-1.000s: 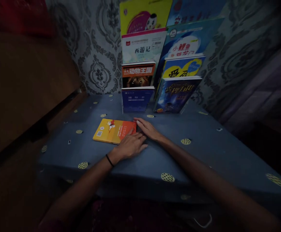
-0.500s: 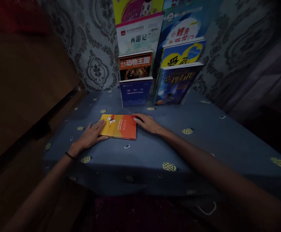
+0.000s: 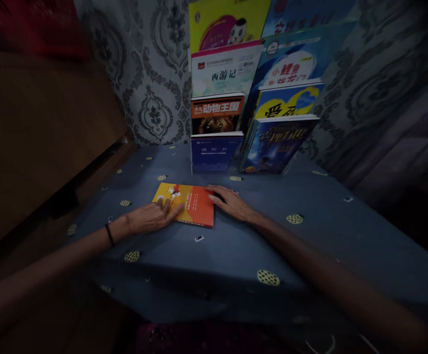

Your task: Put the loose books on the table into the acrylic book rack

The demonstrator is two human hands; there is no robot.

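Note:
An orange and yellow book [image 3: 201,206] lies closed and flat on the cloth-covered table, with a small cartoon figure and white lettering on its cover. Over its lower left part rests my left hand [image 3: 151,216], open, fingers reaching onto the cover. At the book's right edge, near the far corner, is my right hand [image 3: 232,201], its fingers extended and touching the edge. Neither hand is wrapped round the book. A dark band [image 3: 109,235] circles my left wrist.
Behind the book, a rack displays several upright books in two columns, including a dark blue book [image 3: 215,153] and another blue book [image 3: 278,147] at the bottom. A patterned wall [image 3: 155,113] stands behind. Wooden furniture [image 3: 47,132] borders the table [image 3: 228,246] on the left.
My left hand has slid from the book's left edge onto its lower cover, turning more sideways. My right hand stays at the right edge. The view has tilted up slightly.

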